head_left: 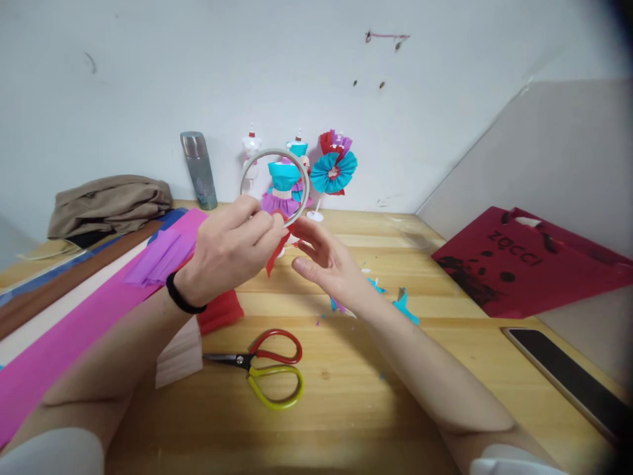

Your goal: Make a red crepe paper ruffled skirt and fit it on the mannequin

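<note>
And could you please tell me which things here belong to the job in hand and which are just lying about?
Seemingly in use:
ring-shaped roll, in the left hand
small dress form behind it
scissors
pink paper strip

Probably just lying about:
flask
brown cloth
red bag
phone

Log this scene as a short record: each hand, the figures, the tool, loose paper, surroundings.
Left hand: pinching a thin pale ring, probably a tape roll; red paper strip at its fingertips
Right hand: thumb and fingers apart, beside the strip; contact unclear
Figures: miniature dress form in turquoise top and purple skirt, seen through the ring; others behind
Tool: scissors, red and yellow handles, on the table
Loose paper: turquoise scrap, right
Surroundings: bottle, phone
</note>
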`<state>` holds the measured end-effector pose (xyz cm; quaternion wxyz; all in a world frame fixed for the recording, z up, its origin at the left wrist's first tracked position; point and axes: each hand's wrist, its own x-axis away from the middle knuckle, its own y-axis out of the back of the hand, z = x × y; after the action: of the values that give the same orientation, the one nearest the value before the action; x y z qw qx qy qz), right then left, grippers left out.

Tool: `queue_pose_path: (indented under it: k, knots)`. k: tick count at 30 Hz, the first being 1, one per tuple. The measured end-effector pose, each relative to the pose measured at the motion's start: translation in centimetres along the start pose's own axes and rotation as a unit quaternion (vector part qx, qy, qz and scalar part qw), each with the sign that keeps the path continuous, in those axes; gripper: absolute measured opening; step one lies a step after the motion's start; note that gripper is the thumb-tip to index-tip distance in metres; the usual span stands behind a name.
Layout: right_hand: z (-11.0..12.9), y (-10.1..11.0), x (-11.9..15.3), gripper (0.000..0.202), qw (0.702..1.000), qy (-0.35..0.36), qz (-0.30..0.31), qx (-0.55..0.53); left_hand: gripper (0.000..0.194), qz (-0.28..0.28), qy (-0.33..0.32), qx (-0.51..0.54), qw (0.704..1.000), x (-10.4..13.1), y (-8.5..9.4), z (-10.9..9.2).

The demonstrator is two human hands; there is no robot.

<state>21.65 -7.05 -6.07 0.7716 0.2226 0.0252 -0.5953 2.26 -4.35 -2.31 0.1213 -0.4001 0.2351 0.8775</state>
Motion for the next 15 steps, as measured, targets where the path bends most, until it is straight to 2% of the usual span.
queue_pose_path:
  k: [5, 7, 9, 12, 15]
  knots:
    - [-0.6, -0.5, -0.3, 0.056, 0.998, 0.070, -0.002, 0.001, 0.026, 0.028, -0.024, 0.031, 0.999, -0.2, 0.1, -0.4]
    - [-0.7, -0.3, -0.4, 0.041, 0.996, 0.081, -0.031, 0.004, 0.028, 0.045, -0.005, 0.065, 0.997, -0.2, 0.0, -0.6]
    - [-0.5, 0.1, -0.5, 0.023, 0.997, 0.049, -0.057, 0.018, 0.028, 0.069, 0.048, 0.125, 0.989, -0.1, 0.0, -0.6]
    - [0.4, 1.0, -0.2, 0.013, 0.998, 0.001, -0.059, 0.036, 0.028, 0.117, 0.158, 0.267, 0.943, -0.3, 0.0, -0.4]
    - [1.6, 1.7, 0.3, 0.009, 0.995, 0.024, -0.067, 0.066, 0.029, 0.158, 0.239, 0.419, 0.862, -0.7, 0.3, -0.3]
